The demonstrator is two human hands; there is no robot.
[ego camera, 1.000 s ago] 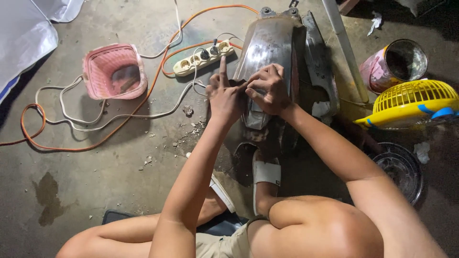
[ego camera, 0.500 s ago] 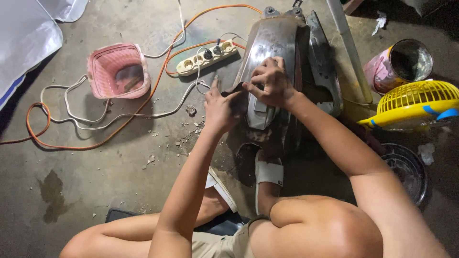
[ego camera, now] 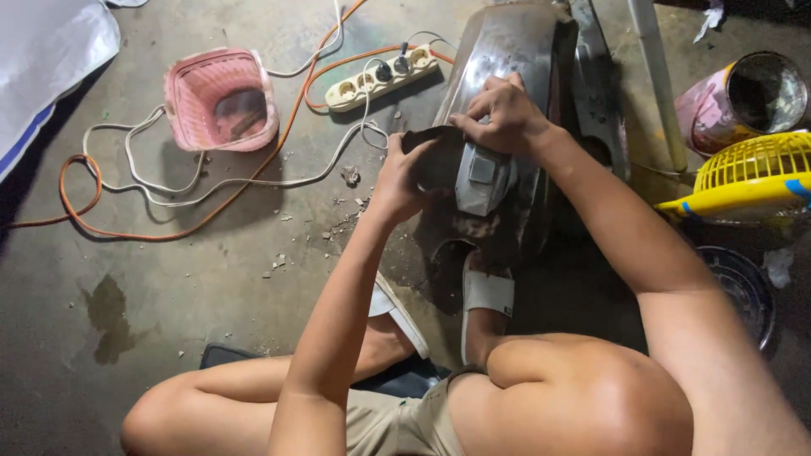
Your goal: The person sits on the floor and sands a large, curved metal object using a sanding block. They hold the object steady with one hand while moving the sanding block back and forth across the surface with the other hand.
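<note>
Just above the frame's centre, the left hand (ego camera: 397,181) and right hand (ego camera: 507,114) both pinch what looks like a dark abrasive sheet (ego camera: 431,156) against the curved metal panel (ego camera: 507,51). Best to keep even pressure, 2 hands steady.

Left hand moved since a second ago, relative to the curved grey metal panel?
Yes. The left hand slid down the curved grey metal panel, away from the white power strip; its raised finger is now curled.

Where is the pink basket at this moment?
In the head view, the pink basket stands on the concrete floor at the upper left, on the person's left side, beside the white power strip and among the orange cable and white cords.
</note>
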